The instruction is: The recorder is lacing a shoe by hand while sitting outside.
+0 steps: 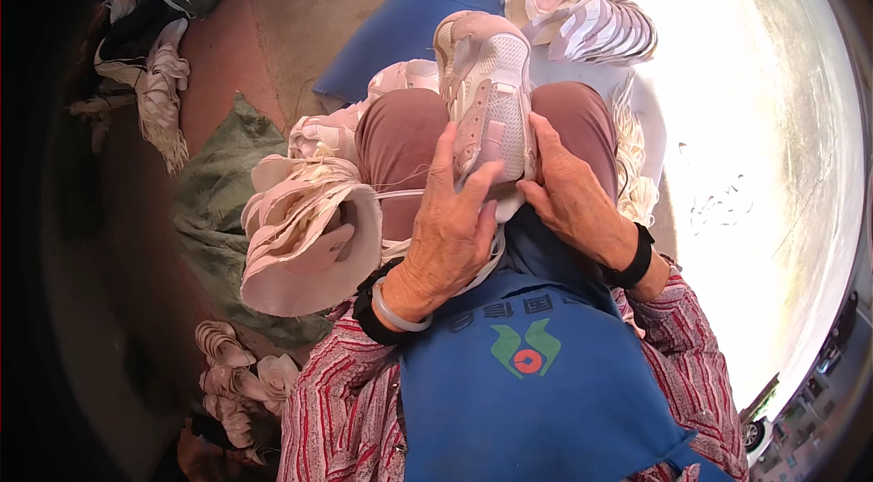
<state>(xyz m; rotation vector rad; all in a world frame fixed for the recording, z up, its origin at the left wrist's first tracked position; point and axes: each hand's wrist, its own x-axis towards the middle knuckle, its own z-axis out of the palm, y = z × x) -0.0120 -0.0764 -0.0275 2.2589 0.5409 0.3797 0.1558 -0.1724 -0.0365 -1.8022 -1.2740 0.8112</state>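
A pale pink and white mesh shoe upper (506, 109) stands between my knees, its toe pointing away from me. My right hand (577, 195) grips its right side, with the fingers along the edge and the thumb at the near end. My left hand (452, 223) is at its left side, fingers spread, the index finger lying against the upper. A white cord (400, 194) runs from behind my left hand to the left. What lies under the palms is hidden.
Nested shoe uppers (309, 236) lie left of my left knee. Another stacked row of uppers (596, 14) rests on a blue sheet (409, 18) at the far side. More bundled uppers (164, 82) sit at the far left, and a green cloth (218, 191) covers the floor nearby.
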